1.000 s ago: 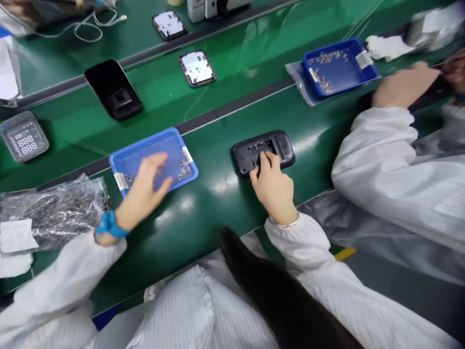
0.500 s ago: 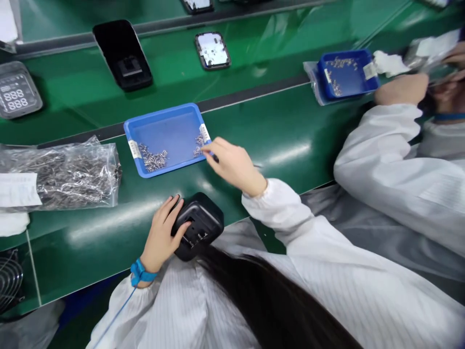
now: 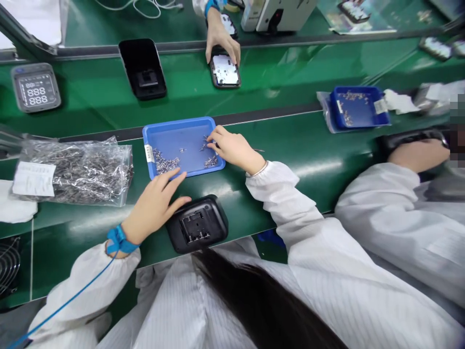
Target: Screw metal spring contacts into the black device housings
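A blue tray (image 3: 183,127) holds small silver metal pieces (image 3: 165,162), which look like springs, in loose heaps at its left and right. Over the tray's right side is my right hand (image 3: 234,149), its fingertips pinched together among the pieces there; what lies between them is too small to make out. My left hand (image 3: 150,208) has its fingers spread, with the tips at the tray's front edge and the thumb close to the black device. That black device (image 3: 214,223) lies on the green bench with its open battery compartment upward.
A clear bag (image 3: 90,177) packed with metal pieces lies to the left. On the green strip behind stand a display unit (image 3: 36,89) and a black casing (image 3: 143,72). Across it, another person's hand (image 3: 221,39) grips an opened device (image 3: 225,72). A co-worker's sleeve (image 3: 378,189) and second blue tray (image 3: 358,109) are right.
My left hand has let go of the black device and moved up to the tray. My right hand stays at the tray's right side. A hand from across has reached the opened device.
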A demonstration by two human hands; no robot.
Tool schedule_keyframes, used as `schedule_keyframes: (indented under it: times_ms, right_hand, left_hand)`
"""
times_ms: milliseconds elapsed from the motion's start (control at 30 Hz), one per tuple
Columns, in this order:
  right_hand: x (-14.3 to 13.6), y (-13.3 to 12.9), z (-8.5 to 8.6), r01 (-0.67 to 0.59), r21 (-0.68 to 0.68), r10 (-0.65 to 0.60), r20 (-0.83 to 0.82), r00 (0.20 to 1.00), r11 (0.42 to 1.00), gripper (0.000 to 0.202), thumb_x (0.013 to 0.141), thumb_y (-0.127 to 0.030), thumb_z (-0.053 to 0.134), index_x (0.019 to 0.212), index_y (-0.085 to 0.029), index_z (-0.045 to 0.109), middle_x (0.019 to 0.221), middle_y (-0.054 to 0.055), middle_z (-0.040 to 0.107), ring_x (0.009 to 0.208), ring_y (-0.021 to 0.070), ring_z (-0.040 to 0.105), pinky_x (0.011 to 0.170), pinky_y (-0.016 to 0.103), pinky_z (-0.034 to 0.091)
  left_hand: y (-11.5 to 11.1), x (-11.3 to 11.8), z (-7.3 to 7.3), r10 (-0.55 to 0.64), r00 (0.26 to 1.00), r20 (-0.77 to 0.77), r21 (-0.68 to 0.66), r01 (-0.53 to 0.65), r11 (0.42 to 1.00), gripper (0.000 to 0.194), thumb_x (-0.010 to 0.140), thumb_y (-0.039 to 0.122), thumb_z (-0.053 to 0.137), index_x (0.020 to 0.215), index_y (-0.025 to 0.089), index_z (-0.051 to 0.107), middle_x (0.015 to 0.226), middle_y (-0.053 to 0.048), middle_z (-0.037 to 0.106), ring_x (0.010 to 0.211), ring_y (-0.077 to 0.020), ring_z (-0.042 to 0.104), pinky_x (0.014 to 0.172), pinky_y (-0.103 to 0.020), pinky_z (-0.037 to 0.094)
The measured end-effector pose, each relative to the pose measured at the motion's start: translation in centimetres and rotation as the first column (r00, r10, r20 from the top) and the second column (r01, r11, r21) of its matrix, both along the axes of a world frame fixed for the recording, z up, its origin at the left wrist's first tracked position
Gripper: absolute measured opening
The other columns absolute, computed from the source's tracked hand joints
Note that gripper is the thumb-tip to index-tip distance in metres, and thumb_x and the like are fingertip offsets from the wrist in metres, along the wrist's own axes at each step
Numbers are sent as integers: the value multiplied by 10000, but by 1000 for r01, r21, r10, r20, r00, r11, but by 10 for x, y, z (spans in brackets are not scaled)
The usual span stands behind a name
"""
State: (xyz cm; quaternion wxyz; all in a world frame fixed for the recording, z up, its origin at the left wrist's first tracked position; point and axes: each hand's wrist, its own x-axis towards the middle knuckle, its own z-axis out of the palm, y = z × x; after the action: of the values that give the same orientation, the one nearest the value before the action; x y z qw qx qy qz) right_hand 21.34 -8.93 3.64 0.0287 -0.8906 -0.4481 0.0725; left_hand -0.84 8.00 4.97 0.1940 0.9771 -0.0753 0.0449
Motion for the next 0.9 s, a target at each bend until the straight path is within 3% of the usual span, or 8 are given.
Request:
schedule_keyframes:
  times_ms: [167, 300, 400, 500, 600, 733, 900]
  right_hand:
    - [-1, 1, 1, -24, 23, 22, 54, 998, 999, 326, 1010, -320, 399, 1270, -213, 565, 1296, 97, 562, 876, 200, 629, 616, 286, 341]
    - [-2, 8, -3, -118, -11, 118, 78, 990, 993, 280, 1009, -327, 429, 1200, -229, 607, 1215, 68, 613, 841, 186, 637, 597, 287, 294]
    - [-2, 12, -7, -113, -39, 116, 97, 988, 993, 262, 1012, -281, 414, 1140, -185, 622, 1152, 82, 640, 856, 197, 642, 584, 293, 255]
    - [0, 11, -8, -104, -40, 108, 129, 986, 994, 262, 1017, -255, 388, 1142, -174, 604, 1143, 79, 649, 838, 201, 644, 570, 301, 216]
    - [1, 5, -7, -84, 10, 83, 105, 991, 996, 267, 1028, -268, 363, 1153, -187, 584, 1176, 70, 651, 815, 184, 640, 570, 297, 219]
    - [-2, 1, -5, -40, 178, 48, -38, 998, 983, 257, 1028, -344, 399, 1150, -196, 570, 1131, 40, 683, 888, 182, 651, 606, 280, 276]
    - [-7, 4, -6, 8, 396, 71, -185, 980, 918, 225, 1015, -292, 413, 1121, -180, 577, 1134, 39, 669, 947, 163, 630, 711, 253, 379]
  left_hand:
    - [15, 43, 6, 105, 993, 56, -132, -97, 987, 311, 990, 342, 491, 1194, 154, 631, 1109, -99, 643, 1043, -245, 606, 979, -398, 485]
    - [13, 94, -11, 151, 988, -35, -242, -155, 958, 230, 925, 270, 593, 1113, 154, 655, 991, -62, 644, 873, -199, 609, 885, -353, 493]
    - [7, 130, -29, 130, 989, -71, -211, -142, 967, 222, 860, 259, 688, 1047, 142, 663, 975, -68, 646, 878, -214, 596, 882, -363, 476]
    - [3, 152, -40, 100, 991, -91, -192, -116, 974, 153, 824, 234, 733, 921, 137, 665, 927, -68, 636, 860, -217, 592, 855, -349, 469]
    - [4, 154, -43, 45, 996, -80, -209, -61, 976, 72, 875, 208, 673, 881, 141, 649, 894, -59, 629, 850, -210, 594, 843, -336, 469]
    - [8, 140, -43, -29, 998, -48, -161, 21, 987, 11, 889, 158, 638, 883, 149, 638, 936, -66, 634, 934, -230, 589, 907, -374, 462]
    - [4, 125, -43, 137, 991, 2, -399, -125, 909, 160, 870, 227, 700, 996, 156, 632, 942, -32, 646, 772, -152, 607, 754, -278, 498]
